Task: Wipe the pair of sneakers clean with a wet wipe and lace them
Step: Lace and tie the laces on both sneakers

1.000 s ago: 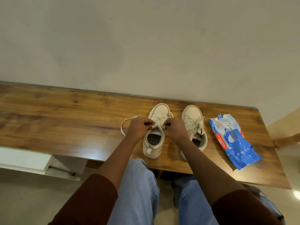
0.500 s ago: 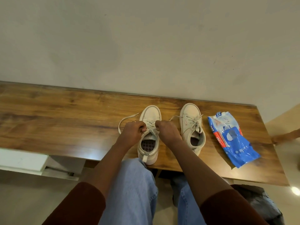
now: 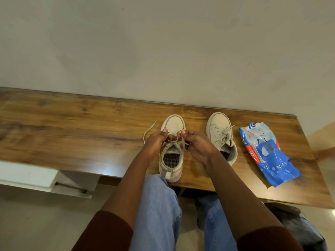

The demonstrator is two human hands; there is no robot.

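On the wooden table, both hands, left hand and right hand, pinched the lace over the left sneaker; wipes pack sat nearby.

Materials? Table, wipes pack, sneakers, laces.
Table: wood or wood-look laminate, semi-gloss; grain pattern, light glare near front edge. Wipes pack: thin glossy plastic film; crinkles, bright highlights. Sneakers: matte beige upper, canvas or suede, cannot tell which. Laces: flat woven fabric, apparently; limp, matte.
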